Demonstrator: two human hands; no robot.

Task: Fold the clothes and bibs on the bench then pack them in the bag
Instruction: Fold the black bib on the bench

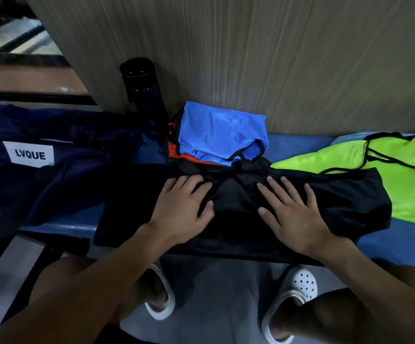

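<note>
Left hand: lying palm down on the left half of the black garment, fingers straight and a bit spread, pressing on it and not gripping anything.
Right hand: doing pretty much the same on the right half, fingers fanned out flat, holding nothing.
Black garment: stretching along the front of the bench as a long flat band, with its near edge hanging a little over the bench lip and its right end lying over part of the green bib.
Blue bib: sitting folded just behind the garment, up against the wall, on top of the orange bib.
Orange bib: only peeking out along the left and front edges of the blue one.
Green bib: lying unfolded at the right end of the bench, black trim showing.
Bag: navy, slumping open-ish on the left end of the bench, with its white LVQUE label facing up. Too dark to tell if it's touching the garment.
Bottle: black, standing upright by the wall between the bag and the bibs.
Clogs: white, the person is standing in them on the grey floor right in front of the bench.
</note>
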